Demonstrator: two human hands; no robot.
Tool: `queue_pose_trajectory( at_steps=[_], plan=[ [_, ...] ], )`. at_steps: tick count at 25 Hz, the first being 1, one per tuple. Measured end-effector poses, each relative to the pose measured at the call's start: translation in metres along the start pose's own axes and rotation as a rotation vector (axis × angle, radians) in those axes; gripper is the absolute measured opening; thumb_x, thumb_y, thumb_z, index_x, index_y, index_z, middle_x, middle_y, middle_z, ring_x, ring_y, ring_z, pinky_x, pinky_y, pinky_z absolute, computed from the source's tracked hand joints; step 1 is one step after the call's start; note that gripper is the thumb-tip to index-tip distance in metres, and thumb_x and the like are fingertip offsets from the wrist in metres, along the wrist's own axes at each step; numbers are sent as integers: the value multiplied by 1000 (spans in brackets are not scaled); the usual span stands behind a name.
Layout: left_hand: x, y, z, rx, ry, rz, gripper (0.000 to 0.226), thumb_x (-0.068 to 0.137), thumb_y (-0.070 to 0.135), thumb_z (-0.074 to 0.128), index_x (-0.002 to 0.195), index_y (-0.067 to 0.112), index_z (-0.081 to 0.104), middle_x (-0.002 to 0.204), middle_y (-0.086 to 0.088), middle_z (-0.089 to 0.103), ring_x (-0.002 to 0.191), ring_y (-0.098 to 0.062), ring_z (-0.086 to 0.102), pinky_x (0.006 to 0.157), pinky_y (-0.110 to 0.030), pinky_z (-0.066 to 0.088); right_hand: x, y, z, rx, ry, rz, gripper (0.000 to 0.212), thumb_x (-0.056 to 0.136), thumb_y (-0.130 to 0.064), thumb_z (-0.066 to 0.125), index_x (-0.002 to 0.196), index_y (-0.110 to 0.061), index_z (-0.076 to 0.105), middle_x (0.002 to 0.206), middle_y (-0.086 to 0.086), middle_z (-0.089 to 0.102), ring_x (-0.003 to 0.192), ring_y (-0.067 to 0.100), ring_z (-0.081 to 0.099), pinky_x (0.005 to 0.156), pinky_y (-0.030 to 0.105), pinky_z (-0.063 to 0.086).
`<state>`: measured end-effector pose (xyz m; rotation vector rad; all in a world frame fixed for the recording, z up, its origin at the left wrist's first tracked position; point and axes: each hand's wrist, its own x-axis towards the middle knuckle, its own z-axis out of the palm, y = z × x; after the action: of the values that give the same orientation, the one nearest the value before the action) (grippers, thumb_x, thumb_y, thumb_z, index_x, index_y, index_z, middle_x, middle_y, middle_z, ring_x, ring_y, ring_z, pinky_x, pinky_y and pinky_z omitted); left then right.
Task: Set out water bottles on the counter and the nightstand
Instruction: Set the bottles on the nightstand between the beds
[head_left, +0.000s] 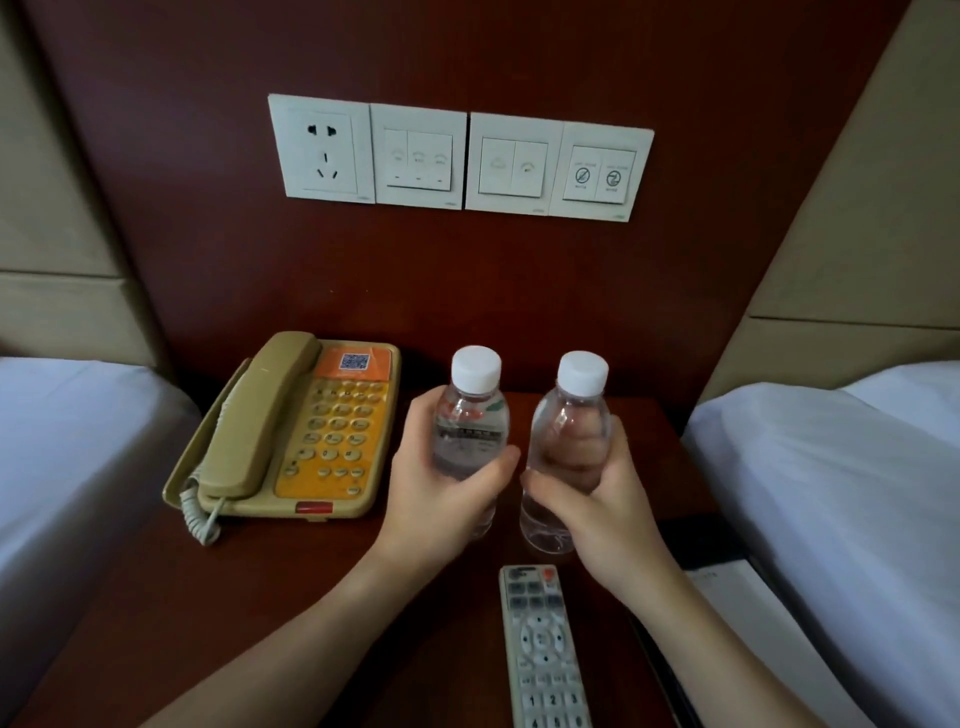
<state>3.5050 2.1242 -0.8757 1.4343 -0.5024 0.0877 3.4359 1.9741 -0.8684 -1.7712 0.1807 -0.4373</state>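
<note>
Two clear water bottles with white caps stand upright side by side over the dark wooden nightstand (322, 582). My left hand (441, 488) grips the left bottle (470, 421), which carries a label, around its middle. My right hand (602, 499) grips the right bottle (569, 431) around its lower half. The bottles are a small gap apart, to the right of the telephone. I cannot tell whether their bases touch the nightstand top.
A beige and orange telephone (296, 431) sits at the nightstand's left. A grey remote control (543, 649) lies in front of the bottles. White beds (67, 457) flank both sides. A panel of switches (457, 156) is on the wall behind. A paper pad (727, 597) lies at the right edge.
</note>
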Motion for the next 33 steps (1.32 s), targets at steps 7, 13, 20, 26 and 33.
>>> queue_pose_trajectory(
  at_steps=[7, 13, 20, 26, 33],
  plan=[
    [-13, -20, -3, 309, -2, -165, 72, 67, 29, 87, 122, 33, 42, 107, 15, 65, 104, -3, 64, 82, -25, 58, -8, 14, -18, -204, -129, 50, 61, 73, -19, 85, 117, -43, 50, 108, -31, 67, 99, -9, 65, 78, 9, 50],
    [25, -32, 3, 405, -32, -146, 52, 66, 39, 83, 106, 34, 49, 99, 9, 68, 92, -6, 68, 77, -38, 61, 36, 22, -22, -259, -126, 21, 62, 71, -21, 87, 116, -47, 51, 108, -20, 72, 101, -3, 68, 86, 21, 51],
    [91, -71, 21, 329, 80, -130, 48, 68, 32, 82, 104, 36, 51, 98, 11, 69, 91, -6, 68, 76, -41, 62, 124, 49, -3, -255, -50, -16, 63, 72, -23, 86, 118, -35, 46, 115, -14, 64, 107, 11, 66, 93, 34, 53],
    [94, -81, 18, 336, 189, -91, 60, 64, 34, 86, 112, 32, 50, 108, 9, 63, 97, -8, 65, 83, -38, 59, 127, 62, -5, -236, -52, 35, 73, 69, -21, 88, 123, -34, 40, 114, -11, 64, 105, 7, 64, 88, 26, 50],
    [94, -77, 15, 240, 118, -116, 70, 69, 21, 86, 125, 27, 44, 116, 8, 62, 98, -2, 64, 74, -20, 57, 125, 60, 5, -310, 92, 14, 68, 61, -29, 91, 113, -27, 47, 104, -8, 68, 94, 10, 69, 80, 30, 56]
  ],
)
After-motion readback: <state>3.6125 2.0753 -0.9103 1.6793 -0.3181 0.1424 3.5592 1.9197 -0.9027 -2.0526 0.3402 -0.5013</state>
